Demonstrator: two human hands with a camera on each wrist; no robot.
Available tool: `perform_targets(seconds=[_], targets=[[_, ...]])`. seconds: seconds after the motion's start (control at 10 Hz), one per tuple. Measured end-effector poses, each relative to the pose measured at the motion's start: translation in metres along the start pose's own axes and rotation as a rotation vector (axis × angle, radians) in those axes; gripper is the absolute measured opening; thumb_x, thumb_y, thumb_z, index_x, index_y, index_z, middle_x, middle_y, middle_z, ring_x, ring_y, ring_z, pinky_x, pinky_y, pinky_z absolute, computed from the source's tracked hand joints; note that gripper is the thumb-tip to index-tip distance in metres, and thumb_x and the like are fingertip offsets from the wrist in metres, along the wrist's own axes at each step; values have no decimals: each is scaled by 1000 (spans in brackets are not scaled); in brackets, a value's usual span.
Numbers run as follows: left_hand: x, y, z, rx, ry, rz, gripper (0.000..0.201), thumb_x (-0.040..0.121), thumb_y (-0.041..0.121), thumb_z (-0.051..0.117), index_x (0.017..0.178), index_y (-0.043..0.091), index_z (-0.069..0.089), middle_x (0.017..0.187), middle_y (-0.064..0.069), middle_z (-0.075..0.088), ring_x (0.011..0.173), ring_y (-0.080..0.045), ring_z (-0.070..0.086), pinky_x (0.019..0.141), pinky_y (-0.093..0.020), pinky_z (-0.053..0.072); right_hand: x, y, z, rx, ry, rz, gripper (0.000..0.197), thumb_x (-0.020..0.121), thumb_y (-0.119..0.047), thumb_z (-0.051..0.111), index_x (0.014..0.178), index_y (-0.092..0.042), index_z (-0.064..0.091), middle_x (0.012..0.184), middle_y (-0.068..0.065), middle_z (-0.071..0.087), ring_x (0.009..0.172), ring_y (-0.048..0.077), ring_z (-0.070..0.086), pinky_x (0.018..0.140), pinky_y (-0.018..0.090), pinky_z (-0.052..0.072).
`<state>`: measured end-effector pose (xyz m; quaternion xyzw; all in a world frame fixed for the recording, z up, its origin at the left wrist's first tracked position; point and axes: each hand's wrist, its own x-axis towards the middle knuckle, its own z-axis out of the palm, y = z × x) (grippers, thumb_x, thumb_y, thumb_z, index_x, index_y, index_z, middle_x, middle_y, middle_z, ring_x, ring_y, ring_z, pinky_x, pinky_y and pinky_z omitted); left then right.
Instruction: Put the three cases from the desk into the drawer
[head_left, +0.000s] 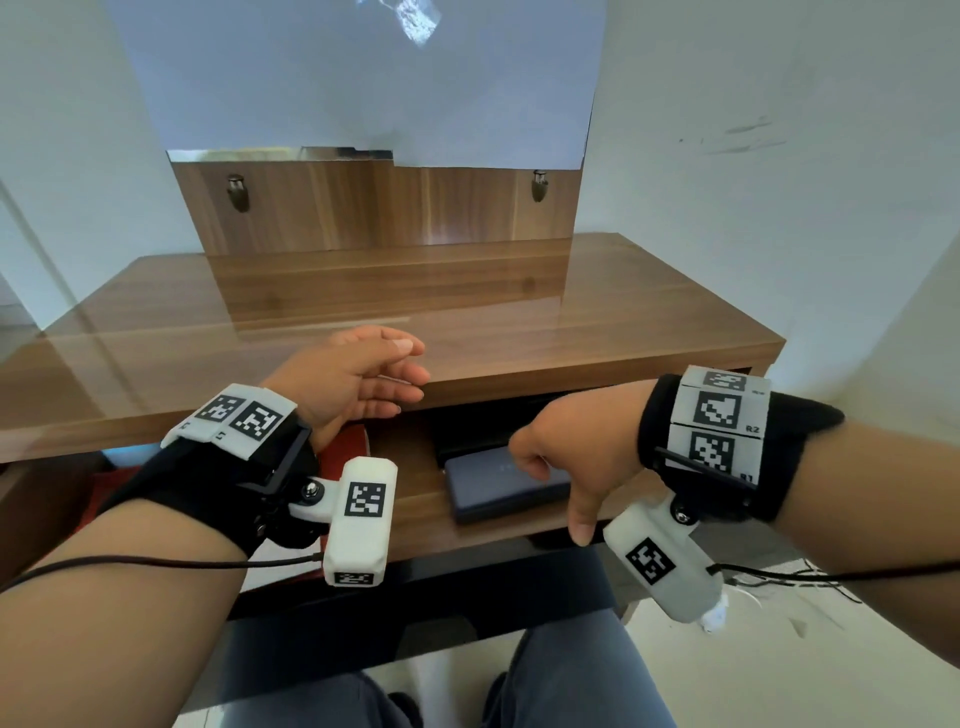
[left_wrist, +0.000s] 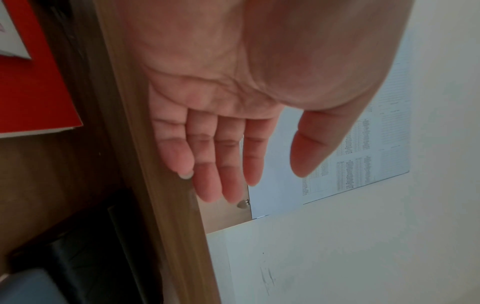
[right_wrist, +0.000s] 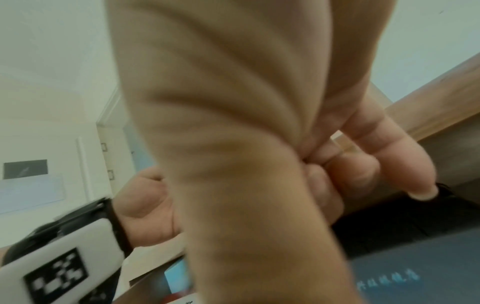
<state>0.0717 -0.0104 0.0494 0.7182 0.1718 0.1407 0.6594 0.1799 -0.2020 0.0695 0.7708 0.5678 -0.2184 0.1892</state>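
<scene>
Right hand (head_left: 563, 457) is hanging nearest the lens, fingers curled downward and holding nothing, thumb pointing down past the open drawer's (head_left: 415, 512) front lip. Directly under and just left of its knuckles a dark blue case (head_left: 501, 488) is lying flat in the drawer, long axis running left-right with a slight tilt. Behind it, touching or nearly so, a black case (head_left: 467, 441) is sitting deeper under the worktop (head_left: 571, 322), mostly shadowed. Left hand (head_left: 358, 379) is hovering at the worktop's front edge, fingers straight and relaxed, palm empty. Beneath its wrist a red item (head_left: 345, 449) is showing in the drawer's left part; cannot tell if that is the third case. Count: two cases sure, one red thing doubtful, none visible on the worktop. Right hand is nearer the cases; judging by this, placing looks about finished.
</scene>
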Motion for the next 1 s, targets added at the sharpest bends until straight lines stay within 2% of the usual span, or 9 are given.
perform_targets(seconds=[0.1, 0.4, 0.5, 0.6, 0.7, 0.8, 0.9, 1.0], targets=[[1, 3, -3, -5, 14, 4, 15, 90, 25, 48, 92, 20, 61, 68, 4, 70, 61, -8, 66, 58, -20, 49, 2, 5, -7, 3, 98, 48, 49, 66, -38, 79, 95, -18, 45, 78, -4, 49, 63, 11, 41, 52, 23, 32], [8, 5, -6, 6, 27, -8, 15, 90, 25, 48, 90, 19, 62, 71, 3, 69, 60, -9, 65, 58, -21, 49, 31, 25, -13, 14, 324, 103, 30, 74, -28, 68, 87, -18, 42, 67, -5, 43, 56, 15, 38, 51, 28, 33], [10, 3, -8, 7, 40, -10, 15, 90, 24, 48, 89, 19, 61, 69, 4, 69, 59, -8, 65, 58, -21, 48, 39, 27, -15, -66, 395, 150, 23, 80, -27, 60, 75, -20, 39, 64, -5, 42, 54, 14, 37, 50, 28, 32], [12, 3, -10, 7, 38, -17, 15, 90, 24, 48, 90, 19, 62, 71, 2, 69, 60, -9, 65, 57, -20, 49, 47, 25, -13, -161, 468, 201, 29, 86, -18, 49, 64, -20, 31, 60, -3, 38, 55, 20, 41, 49, 28, 34], [14, 2, -13, 2, 32, -15, 15, 90, 24, 48, 90, 19, 62, 73, 1, 69, 61, -10, 65, 57, -21, 49, 54, 28, -13, -142, 529, 202, 33, 86, -15, 46, 59, -21, 26, 59, -3, 37, 60, 23, 43, 55, 30, 38], [15, 2, -13, 4, 30, -31, 15, 90, 23, 47, 90, 18, 62, 75, 0, 68, 63, -11, 64, 58, -22, 49, 54, 30, -17, -66, 483, 197, 35, 85, -22, 49, 58, -22, 27, 60, -3, 37, 64, 24, 43, 60, 33, 41], [16, 3, -14, 6, 11, -40, 15, 90, 24, 48, 91, 18, 62, 77, -1, 68, 64, -11, 65, 57, -21, 50, 55, 32, -19, -26, 475, 183, 28, 84, -26, 51, 61, -18, 36, 60, -2, 40, 64, 25, 45, 62, 35, 43], [16, 5, -12, 12, 43, -56, 15, 90, 24, 48, 90, 19, 62, 78, -1, 68, 65, -12, 65, 58, -22, 50, 59, 37, -18, 37, 498, 172, 22, 81, -28, 53, 68, -13, 44, 62, 2, 43, 60, 24, 42, 58, 33, 40]])
